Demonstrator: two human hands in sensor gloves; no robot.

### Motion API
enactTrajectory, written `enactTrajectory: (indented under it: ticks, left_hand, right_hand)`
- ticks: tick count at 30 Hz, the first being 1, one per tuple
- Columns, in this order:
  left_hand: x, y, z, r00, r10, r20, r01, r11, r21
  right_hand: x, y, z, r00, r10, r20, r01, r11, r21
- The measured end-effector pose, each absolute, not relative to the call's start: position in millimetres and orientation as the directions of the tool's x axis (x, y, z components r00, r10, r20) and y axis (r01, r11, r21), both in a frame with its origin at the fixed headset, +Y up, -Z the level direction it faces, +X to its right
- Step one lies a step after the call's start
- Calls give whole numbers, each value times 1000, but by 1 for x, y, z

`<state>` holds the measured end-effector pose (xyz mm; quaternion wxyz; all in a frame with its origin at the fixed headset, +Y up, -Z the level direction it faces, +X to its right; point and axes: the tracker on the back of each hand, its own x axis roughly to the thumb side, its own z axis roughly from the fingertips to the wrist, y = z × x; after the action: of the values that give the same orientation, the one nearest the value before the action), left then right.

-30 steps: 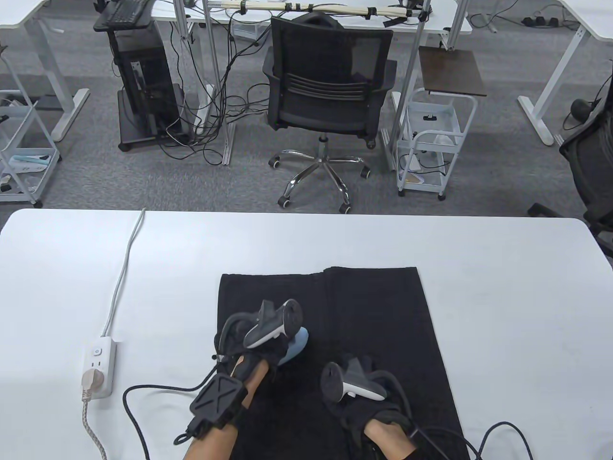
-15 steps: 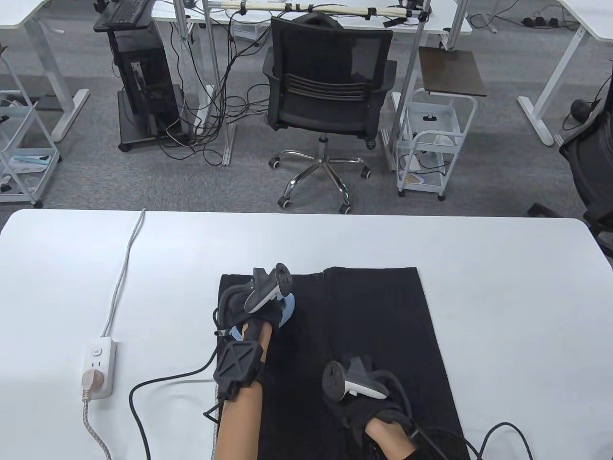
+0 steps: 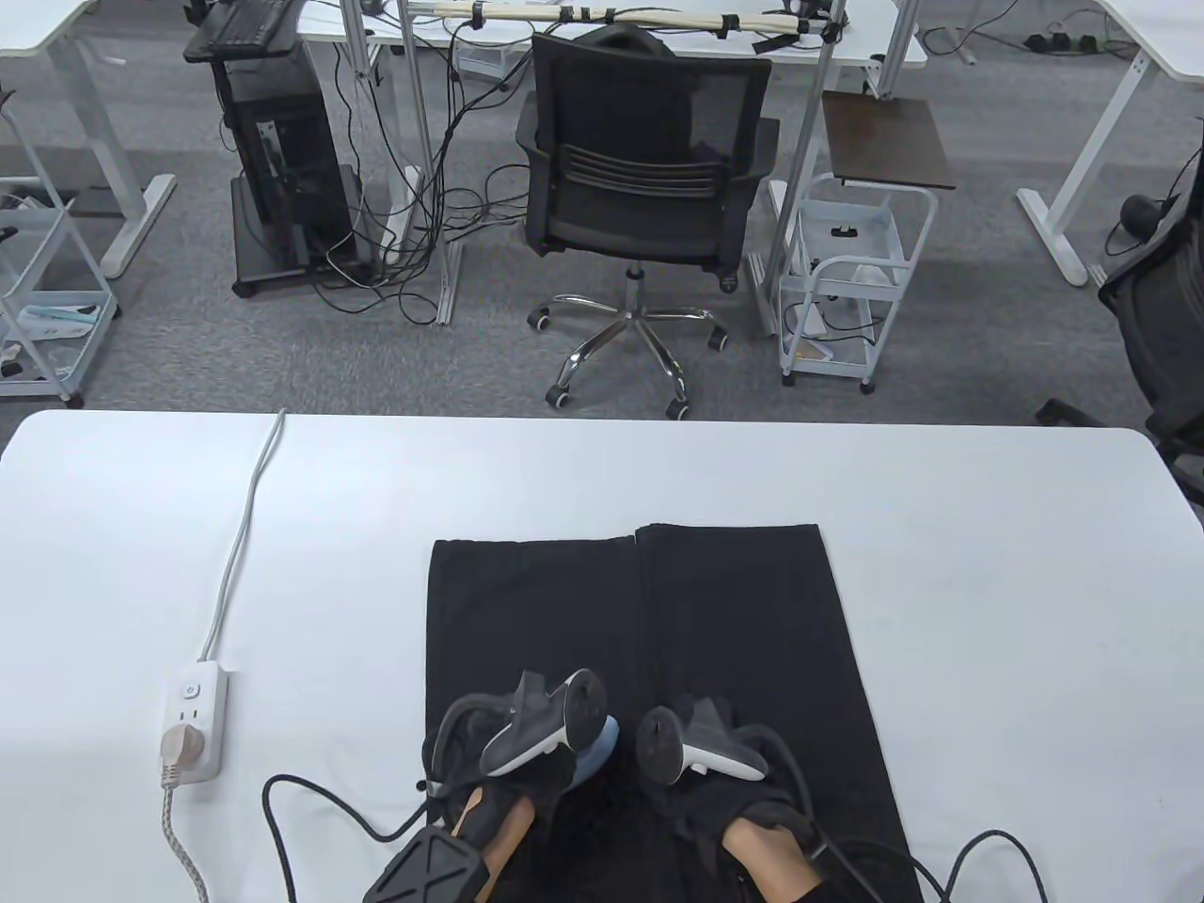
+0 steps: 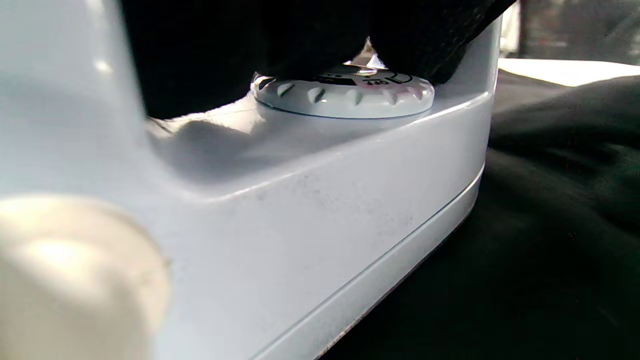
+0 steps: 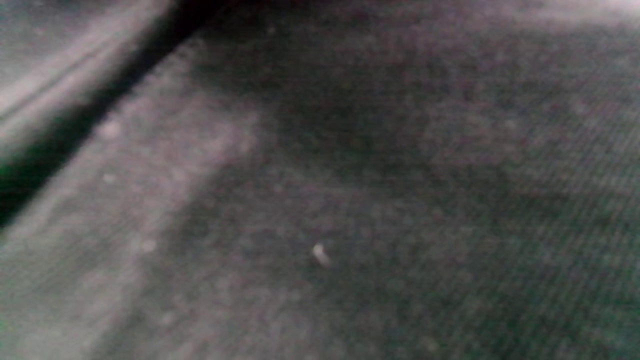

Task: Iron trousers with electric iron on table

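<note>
Left hand [image 3: 513,767] slid iron [image 3: 594,748] back along trousers [image 3: 734,621] to near edge.

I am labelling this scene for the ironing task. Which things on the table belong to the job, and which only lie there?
For the job:
trousers
iron, held by left hand
right hand, resting on the trousers

Only lying there:
power strip
its white cable
</note>
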<state>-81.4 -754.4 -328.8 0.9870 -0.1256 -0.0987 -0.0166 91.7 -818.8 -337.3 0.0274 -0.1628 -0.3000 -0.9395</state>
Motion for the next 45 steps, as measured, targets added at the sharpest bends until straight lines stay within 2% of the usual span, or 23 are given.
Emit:
enactTrajectory:
  ticks: [4,8,20,24,27,32,36,45]
  left_hand:
    - [-83,-755,-313,981,-7,192,51,973,-224]
    - [-86,-755,-326,984,8,177,35,970,-239]
    - [-106,-752,-451,993,-11,-120,-20,968,-252]
    - [-109,-751,-484,985,-15,-170,-29,967,-252]
    - [-108,-751,-496,984,-13,-175,-33,966,-257]
    - [-104,-751,-485,988,-20,-153,-17,970,-241]
    - [-97,-751,-463,992,-15,-124,-16,971,-240]
    - [-74,-753,-379,1000,-5,17,9,970,-242]
  right_hand:
    - [91,-819,-337,-945,43,324,153,-819,553]
    - [91,-819,-337,-945,40,326,156,-819,552]
    - [90,-819,-337,-944,34,329,161,-820,549]
    - [89,-819,-337,-944,34,329,163,-819,551]
    - [89,-819,-337,-943,36,331,162,-818,552]
    - [89,-819,-337,-943,39,332,161,-816,555]
    - [89,-819,-337,-942,48,332,155,-815,558]
    - [91,-819,-337,-941,56,335,150,-816,558]
